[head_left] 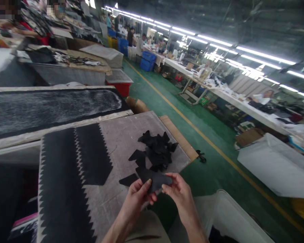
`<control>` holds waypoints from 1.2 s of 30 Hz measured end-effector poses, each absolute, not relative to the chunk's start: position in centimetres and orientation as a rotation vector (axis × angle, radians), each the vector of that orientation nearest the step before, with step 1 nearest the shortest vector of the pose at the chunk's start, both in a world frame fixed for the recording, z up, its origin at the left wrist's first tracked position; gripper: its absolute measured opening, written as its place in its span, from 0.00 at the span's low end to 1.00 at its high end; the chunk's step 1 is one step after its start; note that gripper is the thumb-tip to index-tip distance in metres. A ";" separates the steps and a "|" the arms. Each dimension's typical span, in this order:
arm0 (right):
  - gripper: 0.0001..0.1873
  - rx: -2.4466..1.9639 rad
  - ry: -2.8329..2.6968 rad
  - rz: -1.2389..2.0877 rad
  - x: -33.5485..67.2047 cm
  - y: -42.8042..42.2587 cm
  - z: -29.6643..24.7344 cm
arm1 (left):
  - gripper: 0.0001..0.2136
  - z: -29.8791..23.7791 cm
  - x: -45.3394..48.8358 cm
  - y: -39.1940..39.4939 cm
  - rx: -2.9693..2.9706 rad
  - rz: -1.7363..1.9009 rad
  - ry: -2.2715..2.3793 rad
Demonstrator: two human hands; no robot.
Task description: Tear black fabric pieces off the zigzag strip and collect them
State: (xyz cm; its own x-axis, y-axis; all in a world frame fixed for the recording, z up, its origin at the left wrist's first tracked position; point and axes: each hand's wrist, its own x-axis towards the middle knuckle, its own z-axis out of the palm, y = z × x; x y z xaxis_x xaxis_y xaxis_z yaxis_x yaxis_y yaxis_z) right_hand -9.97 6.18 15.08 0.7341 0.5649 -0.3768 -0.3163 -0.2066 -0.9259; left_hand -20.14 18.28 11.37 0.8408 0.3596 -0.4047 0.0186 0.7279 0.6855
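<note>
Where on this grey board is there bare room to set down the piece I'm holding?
One bare patch of the grey board lies between the shorter toothed strip and the black pile; another, nearer you, between the longer strip and your left hand. Strips crowd the left, the pile the far right.

Two hands point(137, 193), two toothed black strips point(59, 168)

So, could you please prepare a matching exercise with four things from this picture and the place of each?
1. Single black piece
2. Black pile
3. Zigzag-edged pieces
4. Yellow line

A. On the left part of the grey board
B. Along the green floor
C. Held by the left hand and right hand
D. Heaped near the board's right edge

Pairs: 1-C, 2-D, 3-A, 4-B
</note>
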 end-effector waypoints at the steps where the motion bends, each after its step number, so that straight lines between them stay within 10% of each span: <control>1: 0.25 -1.580 -0.199 0.784 -10.3 5.5 15.4 | 0.12 11.9 -20.2 17.7 0.731 0.183 0.536; 36: 0.18 -1.286 0.380 0.097 -6.9 -18.6 16.4 | 0.17 14.9 -8.3 -4.1 0.830 -0.235 0.260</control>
State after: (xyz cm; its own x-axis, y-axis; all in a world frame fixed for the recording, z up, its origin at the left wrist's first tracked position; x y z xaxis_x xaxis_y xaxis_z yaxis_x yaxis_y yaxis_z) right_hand -6.89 -18.64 16.38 0.9339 -0.1390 -0.3293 -0.2803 0.2868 -0.9161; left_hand -8.29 -4.07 14.91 0.9427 -0.1042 -0.3171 0.3053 0.6527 0.6934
